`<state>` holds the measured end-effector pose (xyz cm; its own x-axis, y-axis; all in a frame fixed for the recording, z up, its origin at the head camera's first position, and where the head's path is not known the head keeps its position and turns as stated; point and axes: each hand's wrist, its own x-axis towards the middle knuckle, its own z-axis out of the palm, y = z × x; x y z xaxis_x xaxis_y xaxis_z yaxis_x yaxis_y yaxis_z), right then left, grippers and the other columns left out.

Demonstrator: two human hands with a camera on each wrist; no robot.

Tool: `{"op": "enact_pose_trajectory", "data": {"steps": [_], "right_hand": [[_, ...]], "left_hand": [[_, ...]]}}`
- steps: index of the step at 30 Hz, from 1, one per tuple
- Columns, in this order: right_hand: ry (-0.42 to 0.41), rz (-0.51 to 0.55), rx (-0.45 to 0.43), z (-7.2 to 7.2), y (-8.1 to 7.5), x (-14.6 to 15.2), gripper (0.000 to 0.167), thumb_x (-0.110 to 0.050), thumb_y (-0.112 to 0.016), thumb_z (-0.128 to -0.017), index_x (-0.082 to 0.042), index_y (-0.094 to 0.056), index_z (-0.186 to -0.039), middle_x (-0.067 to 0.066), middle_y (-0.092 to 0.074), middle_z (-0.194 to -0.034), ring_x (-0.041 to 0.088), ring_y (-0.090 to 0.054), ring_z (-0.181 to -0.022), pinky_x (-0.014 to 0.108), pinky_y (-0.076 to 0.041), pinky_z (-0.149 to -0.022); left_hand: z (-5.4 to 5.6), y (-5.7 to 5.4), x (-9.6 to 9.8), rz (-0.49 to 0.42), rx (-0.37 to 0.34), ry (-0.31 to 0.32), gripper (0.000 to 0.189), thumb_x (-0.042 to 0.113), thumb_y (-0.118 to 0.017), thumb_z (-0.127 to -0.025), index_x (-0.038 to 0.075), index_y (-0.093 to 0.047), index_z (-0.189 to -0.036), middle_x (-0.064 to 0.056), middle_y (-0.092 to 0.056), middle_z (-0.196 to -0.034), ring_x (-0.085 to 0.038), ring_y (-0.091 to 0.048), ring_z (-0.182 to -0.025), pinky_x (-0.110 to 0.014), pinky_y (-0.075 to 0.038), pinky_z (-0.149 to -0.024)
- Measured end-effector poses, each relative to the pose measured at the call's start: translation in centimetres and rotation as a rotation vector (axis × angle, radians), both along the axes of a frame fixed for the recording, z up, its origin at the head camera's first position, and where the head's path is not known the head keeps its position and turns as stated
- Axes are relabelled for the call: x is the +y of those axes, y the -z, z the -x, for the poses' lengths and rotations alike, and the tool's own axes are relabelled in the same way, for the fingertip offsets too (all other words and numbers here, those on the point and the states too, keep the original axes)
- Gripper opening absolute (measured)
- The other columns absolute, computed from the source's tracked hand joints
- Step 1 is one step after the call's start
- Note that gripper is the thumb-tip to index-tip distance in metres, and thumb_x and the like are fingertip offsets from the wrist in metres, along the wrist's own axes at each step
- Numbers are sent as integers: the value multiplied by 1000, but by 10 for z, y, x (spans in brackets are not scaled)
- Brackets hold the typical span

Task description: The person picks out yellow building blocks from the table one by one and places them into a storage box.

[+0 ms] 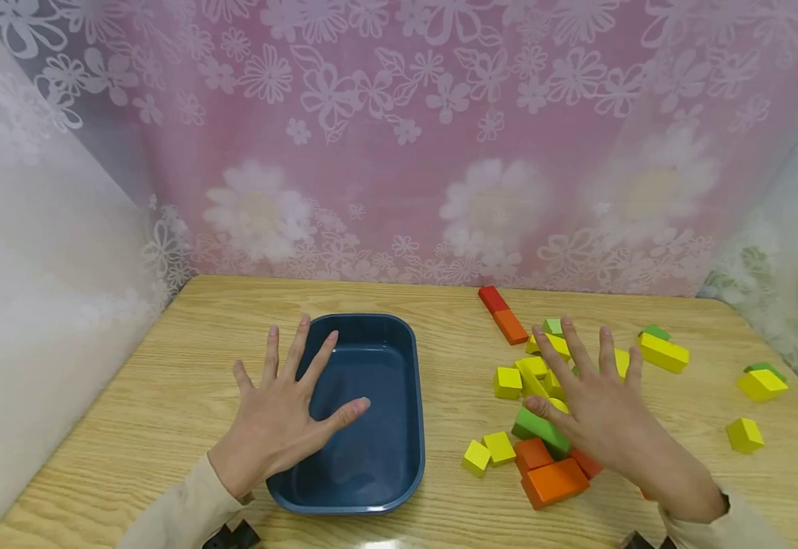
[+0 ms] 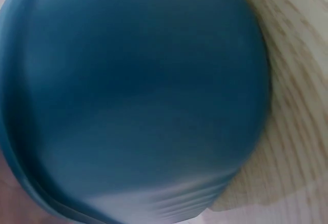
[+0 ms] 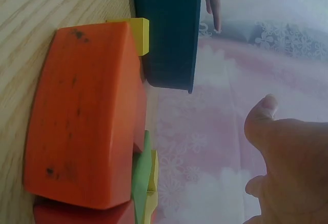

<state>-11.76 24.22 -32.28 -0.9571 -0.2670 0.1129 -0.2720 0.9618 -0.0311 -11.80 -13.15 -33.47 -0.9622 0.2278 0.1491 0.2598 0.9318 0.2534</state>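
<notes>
My left hand point(image 1: 278, 415), fingers spread and straight, hovers over the left side of a dark blue rectangular tray point(image 1: 408, 457) and holds nothing. The tray's side fills most of the left wrist view. With its fingers also spread, my right hand point(image 1: 607, 408) is held above a pile of coloured wooden blocks on the right. Beneath and beside it lie an orange block point(image 1: 555, 483), a green block point(image 1: 541, 431) and several yellow blocks point(image 1: 507, 383). Close up in the right wrist view is a large orange block point(image 3: 77, 116); the right thumb point(image 3: 264, 114) shows apart from it.
Two small yellow cubes point(image 1: 498, 447) lie between tray and pile. A red block point(image 1: 493, 299) touches an orange one point(image 1: 511, 326) at the back. Farther right are a long yellow block point(image 1: 663, 353) and a yellow cube point(image 1: 745, 435). A pink flowered curtain point(image 1: 385, 152) hangs behind the wooden table point(image 1: 131, 435).
</notes>
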Motion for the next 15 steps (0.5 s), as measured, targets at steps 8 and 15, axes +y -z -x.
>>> {"op": "enact_pose_trajectory", "data": {"steps": [8,15], "right_hand": [[14,60,-24,1,-7,5,86,-58,-46,-95,-25,5,-156,25,-1,-158,65,2,-133,82,9,-97],[71,87,-29,10,-16,35,87,-59,-49,-94,-14,-10,-156,34,-16,-152,63,-14,-131,84,-9,-94]], "left_hand": [[0,-10,-9,-77,8,-39,81,64,-45,-94,16,-22,-155,-20,-17,-158,-50,-22,-138,-76,-27,-99],[-1,-18,-27,-167,-83,-56,65,35,-58,-97,-11,-39,-139,-28,-61,-115,-37,-65,-93,-46,-58,-71]]}}
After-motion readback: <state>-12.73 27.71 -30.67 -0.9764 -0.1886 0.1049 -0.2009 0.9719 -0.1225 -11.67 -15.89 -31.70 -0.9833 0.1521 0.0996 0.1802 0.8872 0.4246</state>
